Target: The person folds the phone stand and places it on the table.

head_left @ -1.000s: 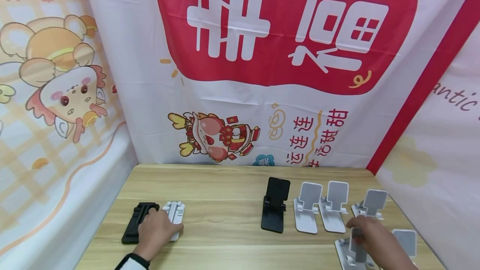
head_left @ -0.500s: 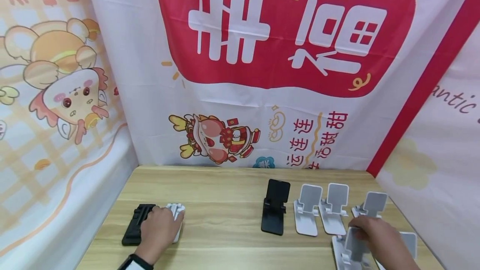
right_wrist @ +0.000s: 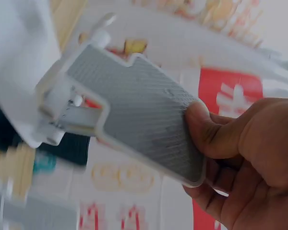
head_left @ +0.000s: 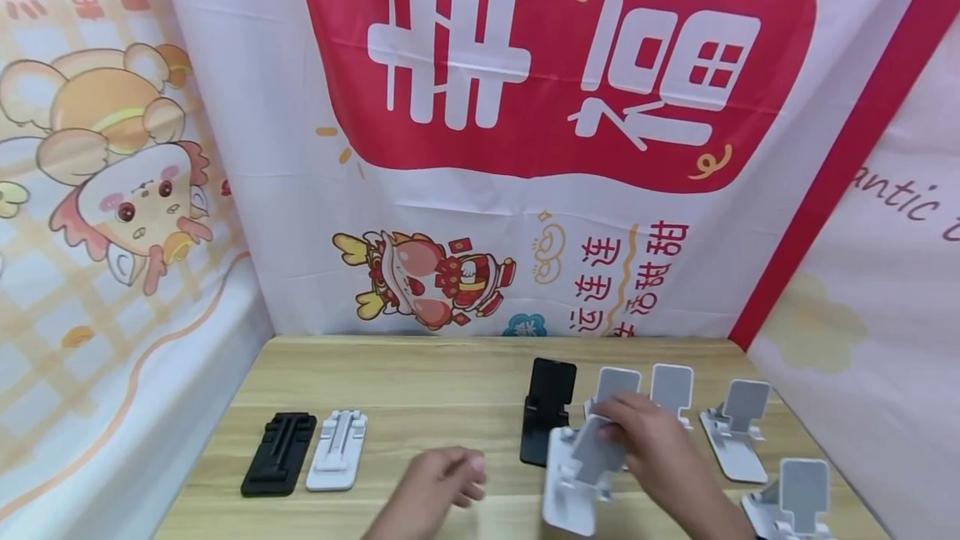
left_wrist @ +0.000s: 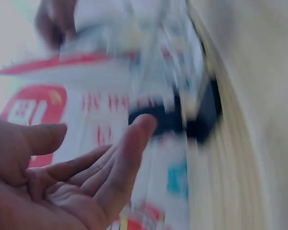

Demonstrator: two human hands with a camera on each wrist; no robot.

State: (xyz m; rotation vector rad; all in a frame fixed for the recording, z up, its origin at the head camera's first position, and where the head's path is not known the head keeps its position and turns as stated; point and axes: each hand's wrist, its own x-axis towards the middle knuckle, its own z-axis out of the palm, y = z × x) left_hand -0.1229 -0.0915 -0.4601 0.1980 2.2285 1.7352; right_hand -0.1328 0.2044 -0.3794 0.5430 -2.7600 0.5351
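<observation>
My right hand (head_left: 656, 444) pinches the top edge of a white phone stand (head_left: 570, 490), thumb on its grey ribbed pad (right_wrist: 144, 110) in the right wrist view. The stand is unfolded and hangs tilted above the table, in front of the black phone stand (head_left: 549, 411). To its left my left hand (head_left: 442, 482) is in the air with nothing in it; in the left wrist view its fingers (left_wrist: 127, 167) are extended and loosely bent. At the table's left lie a folded black phone stand (head_left: 279, 455) and a folded white phone stand (head_left: 337, 452), side by side.
Unfolded white stands stand at the right: one stand (head_left: 618, 386) partly behind my right hand, another stand (head_left: 672, 390) beside it, a third (head_left: 738, 432) near the right edge and one more (head_left: 798, 498) in front. Printed cloth (head_left: 420, 190) hangs behind the wooden table (head_left: 435, 390).
My right hand has lifted the white phone stand from the right front and carried it left. My left hand has left the folded stands and moved right.
</observation>
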